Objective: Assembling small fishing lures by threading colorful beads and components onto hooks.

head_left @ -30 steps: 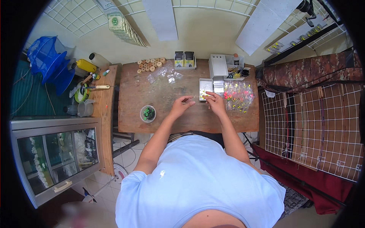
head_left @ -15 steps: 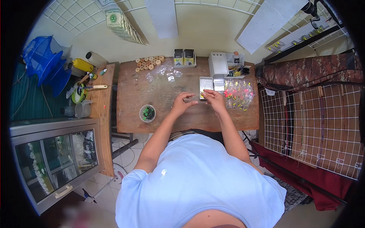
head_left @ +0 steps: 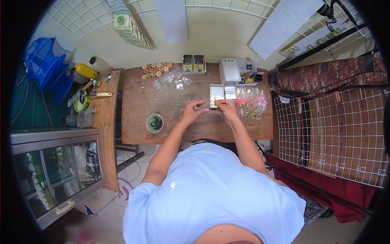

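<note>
My left hand point(head_left: 192, 113) hovers above the middle of the wooden table point(head_left: 170, 132). Its thumb and fingers are apart with nothing seen between them. Close by on the right, my right hand point(head_left: 227, 110) is at the near end of a small white tray point(head_left: 213, 87). Its thumb and fingertips are pinched together, and whatever they may hold is too small to make out. Tiny yellow pieces point(head_left: 215, 104) show by the fingertips, at the tray's near end. Right of the tray lie clear packets with pink and yellow jig heads point(head_left: 251, 101), several in rows.
A round tub of green and black pieces point(head_left: 154, 123) stands at the left. Farther back are wooden discs point(head_left: 156, 70), loose clear bags point(head_left: 179, 84), a tray of black-and-yellow packets point(head_left: 193, 65) and a white organiser point(head_left: 230, 70). A wire grid point(head_left: 325, 134) flanks the table's right side.
The view has shifted slightly, moving the table a little left in the picture. My hands keep nearly the same places by the tray; the left still has its fingers apart.
</note>
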{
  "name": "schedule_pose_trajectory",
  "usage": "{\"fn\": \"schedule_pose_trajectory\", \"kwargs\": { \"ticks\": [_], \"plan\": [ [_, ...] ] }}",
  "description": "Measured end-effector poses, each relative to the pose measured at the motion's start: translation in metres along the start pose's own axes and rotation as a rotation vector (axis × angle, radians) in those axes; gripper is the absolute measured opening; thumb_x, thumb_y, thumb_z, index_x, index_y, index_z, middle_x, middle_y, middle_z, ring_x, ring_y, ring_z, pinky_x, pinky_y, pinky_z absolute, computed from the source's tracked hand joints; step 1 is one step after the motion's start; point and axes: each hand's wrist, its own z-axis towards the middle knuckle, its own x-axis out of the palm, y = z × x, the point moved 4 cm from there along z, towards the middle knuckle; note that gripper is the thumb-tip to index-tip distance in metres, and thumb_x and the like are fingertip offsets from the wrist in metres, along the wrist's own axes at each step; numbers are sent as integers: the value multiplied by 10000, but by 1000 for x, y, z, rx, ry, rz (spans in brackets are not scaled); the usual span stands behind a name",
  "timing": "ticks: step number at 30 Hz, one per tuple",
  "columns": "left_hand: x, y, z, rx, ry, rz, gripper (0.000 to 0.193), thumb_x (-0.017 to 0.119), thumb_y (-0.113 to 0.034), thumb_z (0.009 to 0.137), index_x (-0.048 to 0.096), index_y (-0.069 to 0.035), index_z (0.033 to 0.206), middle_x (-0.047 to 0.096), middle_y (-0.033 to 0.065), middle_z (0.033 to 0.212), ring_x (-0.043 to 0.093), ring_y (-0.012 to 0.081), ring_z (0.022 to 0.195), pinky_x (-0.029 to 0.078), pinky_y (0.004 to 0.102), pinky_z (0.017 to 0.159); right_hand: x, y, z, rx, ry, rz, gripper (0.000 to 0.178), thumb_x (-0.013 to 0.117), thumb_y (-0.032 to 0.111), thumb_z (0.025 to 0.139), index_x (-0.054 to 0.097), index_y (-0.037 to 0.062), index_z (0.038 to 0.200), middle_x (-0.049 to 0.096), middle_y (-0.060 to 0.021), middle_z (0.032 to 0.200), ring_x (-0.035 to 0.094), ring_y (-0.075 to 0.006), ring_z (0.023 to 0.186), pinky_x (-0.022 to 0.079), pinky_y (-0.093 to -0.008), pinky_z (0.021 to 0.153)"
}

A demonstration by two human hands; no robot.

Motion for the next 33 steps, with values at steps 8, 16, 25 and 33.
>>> {"fn": "schedule_pose_trajectory", "kwargs": {
  "ticks": [8,16,25,33],
  "plan": [
    [7,1,5,7,72,-8,420,804,-225,717,672,-94,1094,616,53,1080,585,149,966,489,271,749,-3,-2,3,15,-74,-6,155,735,184,820,658,49,829,566,30,653,468,-49,547,351,-198,498],
    [9,3,6,-31,62,17,483,840,-253,668,659,-95,1087,649,42,1022,592,134,938,471,273,738,-3,0,-1,-20,5,-93,166,768,165,778,682,41,848,610,23,701,463,-37,555,336,-190,488],
    [9,-1,7,-87,28,63,476,850,-277,644,672,-79,1038,659,51,1023,604,179,942,463,308,820,4,5,0,-16,89,-137,198,722,108,815,644,28,979,644,-3,742,501,-41,584,376,-186,522],
    [5,-10,7,-16,-22,142,463,845,-301,639,693,-73,1012,667,75,1023,617,198,950,475,334,813,15,16,0,-50,114,-108,253,712,98,826,608,25,1045,695,-40,862,525,-26,607,363,-169,515]
  ]
}}
